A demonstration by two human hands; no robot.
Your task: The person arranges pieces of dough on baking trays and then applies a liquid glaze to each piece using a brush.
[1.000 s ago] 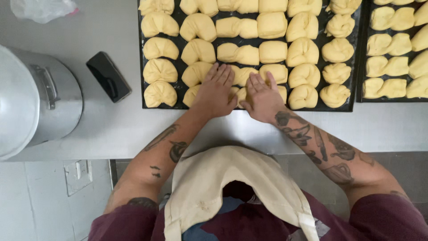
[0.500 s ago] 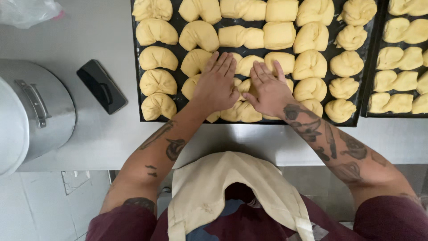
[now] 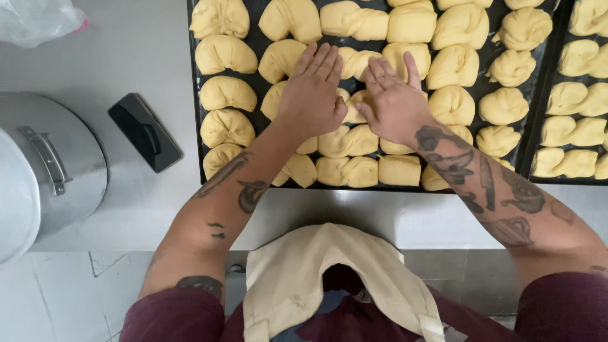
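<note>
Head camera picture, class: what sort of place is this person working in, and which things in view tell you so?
Probably a bakery or commercial kitchen. Two dark baking trays hold rows of shaped yellow dough pieces, both hands, left hand and right hand, press on the dough, and a large metal pot stands on the steel worktop.

Steel counter (image 3: 126, 57), far left corner: crumpled clear plastic bag (image 3: 38, 22). Left edge: large lidded metal pot (image 3: 44, 171), with a black phone (image 3: 144, 132) lying flat just right of it. Far right: second dark tray (image 3: 550, 95) of dough pieces.
</note>
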